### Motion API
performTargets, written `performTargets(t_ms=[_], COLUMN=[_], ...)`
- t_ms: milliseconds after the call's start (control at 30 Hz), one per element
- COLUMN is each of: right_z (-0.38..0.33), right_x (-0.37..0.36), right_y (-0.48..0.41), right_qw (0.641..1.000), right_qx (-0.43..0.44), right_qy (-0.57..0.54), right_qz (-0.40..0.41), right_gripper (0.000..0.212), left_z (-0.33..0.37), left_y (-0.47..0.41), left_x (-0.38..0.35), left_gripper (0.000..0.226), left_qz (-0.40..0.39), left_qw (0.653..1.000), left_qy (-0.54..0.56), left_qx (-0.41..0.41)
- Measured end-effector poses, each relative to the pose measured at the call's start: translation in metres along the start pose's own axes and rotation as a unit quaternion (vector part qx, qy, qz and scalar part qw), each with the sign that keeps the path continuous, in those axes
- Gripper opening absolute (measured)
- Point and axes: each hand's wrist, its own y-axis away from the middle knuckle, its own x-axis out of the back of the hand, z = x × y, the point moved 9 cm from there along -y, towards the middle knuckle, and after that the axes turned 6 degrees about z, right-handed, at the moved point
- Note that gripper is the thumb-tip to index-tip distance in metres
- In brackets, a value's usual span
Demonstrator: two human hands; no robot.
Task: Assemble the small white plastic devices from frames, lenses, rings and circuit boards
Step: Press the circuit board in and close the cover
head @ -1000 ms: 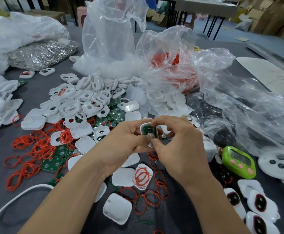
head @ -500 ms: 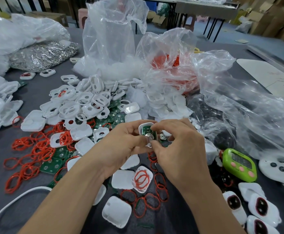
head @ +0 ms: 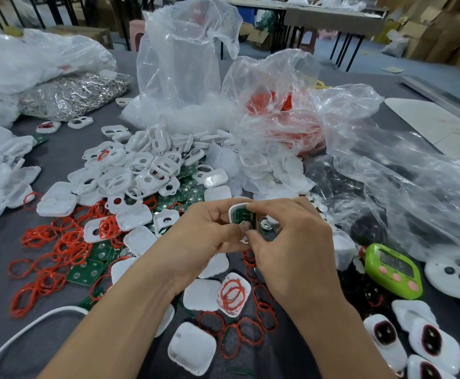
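Note:
Both hands hold one small white device above the table centre, its green circuit board facing up. My left hand grips it from the left, the thumb pressing on the board. My right hand pinches its top and bottom edges from the right. White frames lie heaped behind, red rings are strewn to the left, and loose green boards lie among them. White covers sit near my forearms. Finished devices with dark lenses lie at the lower right.
Clear plastic bags of parts stand behind the pile, one holding red rings. A bag of metal pieces is at the far left. A green timer and a white controller sit on the right. A white cable crosses the lower left.
The hands and the device sit slightly lower in view; my left thumb still presses on the board and both grips are unchanged.

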Motion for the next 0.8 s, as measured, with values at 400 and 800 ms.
performTargets(t_ms=[400,800], right_z=[0.046,0.055], right_x=[-0.015,-0.009], right_y=[-0.004,-0.011], right_qw=[0.906,0.851], right_qx=[-0.255,-0.275], right_qy=[-0.322,-0.442], right_qz=[-0.103,-0.077], right_gripper=[0.029,0.028], left_z=[0.000,-0.003], left_y=[0.006,0.009], left_x=[0.000,-0.003], left_gripper=[0.029,0.042], left_qz=[0.022,-0.032], left_qw=[0.996,0.986], left_qy=[0.065,0.117], left_qx=[0.063,0.112])
